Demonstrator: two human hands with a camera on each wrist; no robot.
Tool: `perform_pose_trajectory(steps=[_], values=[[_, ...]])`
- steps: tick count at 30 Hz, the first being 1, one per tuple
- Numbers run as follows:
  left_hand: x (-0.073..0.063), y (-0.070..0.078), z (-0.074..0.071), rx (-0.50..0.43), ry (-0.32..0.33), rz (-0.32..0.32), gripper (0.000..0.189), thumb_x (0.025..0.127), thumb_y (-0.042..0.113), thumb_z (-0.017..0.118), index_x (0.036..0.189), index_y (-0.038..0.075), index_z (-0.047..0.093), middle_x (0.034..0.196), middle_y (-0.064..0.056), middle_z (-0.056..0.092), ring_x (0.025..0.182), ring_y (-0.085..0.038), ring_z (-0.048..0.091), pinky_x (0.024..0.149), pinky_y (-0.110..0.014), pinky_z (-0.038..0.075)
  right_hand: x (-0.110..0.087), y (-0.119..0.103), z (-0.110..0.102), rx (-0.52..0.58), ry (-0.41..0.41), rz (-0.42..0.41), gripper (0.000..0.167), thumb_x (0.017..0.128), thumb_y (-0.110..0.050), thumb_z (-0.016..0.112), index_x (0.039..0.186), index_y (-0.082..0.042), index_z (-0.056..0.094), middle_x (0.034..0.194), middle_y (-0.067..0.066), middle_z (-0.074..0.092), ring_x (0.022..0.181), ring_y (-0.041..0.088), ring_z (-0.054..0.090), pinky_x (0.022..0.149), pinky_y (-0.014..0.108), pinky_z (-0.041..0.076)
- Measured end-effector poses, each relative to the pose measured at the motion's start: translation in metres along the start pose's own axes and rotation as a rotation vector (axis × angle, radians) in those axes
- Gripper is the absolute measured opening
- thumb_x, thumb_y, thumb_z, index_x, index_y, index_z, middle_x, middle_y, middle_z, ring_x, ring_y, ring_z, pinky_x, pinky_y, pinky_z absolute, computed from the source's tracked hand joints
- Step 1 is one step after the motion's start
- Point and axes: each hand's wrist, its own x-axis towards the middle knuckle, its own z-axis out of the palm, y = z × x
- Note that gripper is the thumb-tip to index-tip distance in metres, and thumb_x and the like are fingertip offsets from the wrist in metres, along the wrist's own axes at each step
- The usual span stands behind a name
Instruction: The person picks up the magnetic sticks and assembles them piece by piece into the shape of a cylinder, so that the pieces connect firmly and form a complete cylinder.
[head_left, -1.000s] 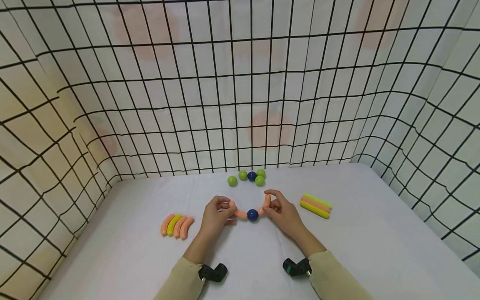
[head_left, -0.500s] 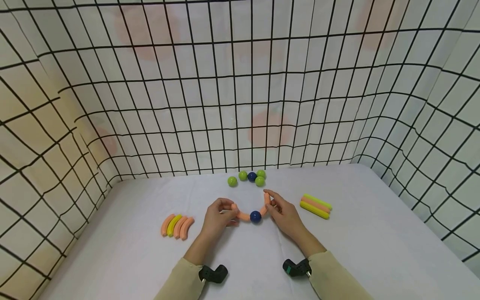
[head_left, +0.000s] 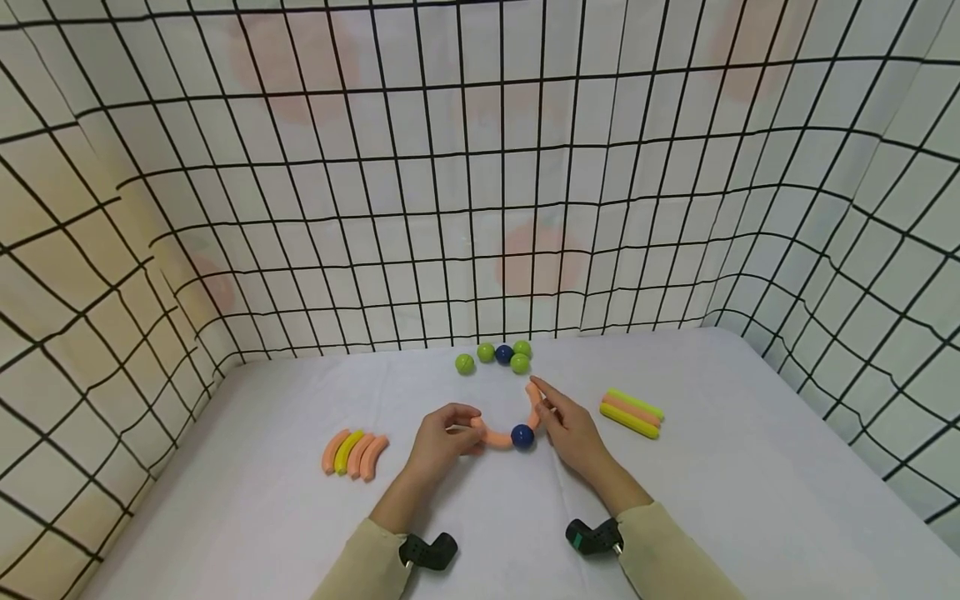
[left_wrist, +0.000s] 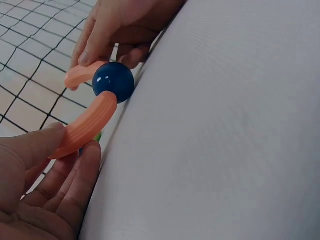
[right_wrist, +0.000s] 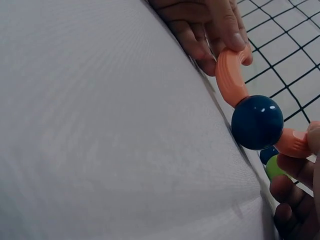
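A dark blue ball [head_left: 522, 437] joins two curved orange rods end to end, like pieces of a magnetic building set. My left hand [head_left: 442, 437] pinches the outer end of the left rod [left_wrist: 87, 122] between thumb and fingers. At the other side, the right rod [head_left: 534, 402] is pinched by my right hand [head_left: 567, 425], its forefinger stretched along toward the far end. In the right wrist view the ball [right_wrist: 257, 122] sits between both rods, with neither hand on it.
Beyond the hands lie several green balls [head_left: 465, 363] and another blue ball [head_left: 504, 354]. Curved orange and yellow rods [head_left: 356, 454] lie at left; straight rods [head_left: 631, 412] lie at right. A black grid net [head_left: 480, 208] surrounds the white table [head_left: 247, 517].
The blue ball and left rod have shifted right and slightly nearer, with my left hand following. My right hand has stayed almost in place while its rod has tilted.
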Motion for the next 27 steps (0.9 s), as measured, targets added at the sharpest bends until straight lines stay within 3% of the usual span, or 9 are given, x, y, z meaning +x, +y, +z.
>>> perform_pose_trajectory(steps=[6, 11, 22, 27], values=[[-0.0007, 0.0009, 0.0017, -0.005, 0.024, -0.008, 0.033, 0.09, 0.0, 0.07, 0.121, -0.008, 0.061, 0.107, -0.018, 0.067, 0.086, -0.018, 0.073, 0.077, -0.034, 0.061, -0.0006, -0.0018, 0.004, -0.063, 0.013, 0.072, 0.044, 0.101, -0.026, 0.06, 0.142, -0.012, 0.056, 0.086, 0.003, 0.064, 0.069, 0.012, 0.051, 0.062, 0.023, 0.041], [-0.0009, 0.0014, 0.0013, -0.01, 0.029, -0.011, 0.033, 0.09, -0.001, 0.069, 0.121, -0.009, 0.061, 0.107, -0.018, 0.067, 0.085, -0.016, 0.073, 0.077, -0.034, 0.061, -0.0008, -0.0055, 0.0057, -0.138, 0.003, 0.054, 0.047, 0.095, -0.026, 0.068, 0.139, -0.011, 0.059, 0.091, -0.002, 0.063, 0.074, 0.011, 0.048, 0.063, 0.021, 0.037], [-0.0004, 0.0011, -0.0002, 0.057, 0.037, -0.045, 0.028, 0.093, 0.008, 0.069, 0.118, -0.005, 0.068, 0.107, -0.018, 0.07, 0.086, -0.015, 0.072, 0.076, -0.03, 0.061, 0.0008, -0.0072, 0.0052, -0.047, 0.008, 0.09, 0.042, 0.094, -0.022, 0.07, 0.134, -0.017, 0.06, 0.096, -0.001, 0.066, 0.077, 0.011, 0.052, 0.066, 0.021, 0.04], [-0.0008, 0.0024, -0.002, 0.098, 0.051, -0.028, 0.027, 0.092, 0.008, 0.07, 0.117, -0.003, 0.069, 0.109, -0.018, 0.07, 0.08, -0.015, 0.071, 0.07, -0.03, 0.061, 0.0015, -0.0076, 0.0047, -0.02, 0.023, 0.083, 0.036, 0.093, -0.021, 0.071, 0.128, -0.016, 0.063, 0.094, 0.0, 0.066, 0.077, 0.011, 0.052, 0.067, 0.021, 0.04]])
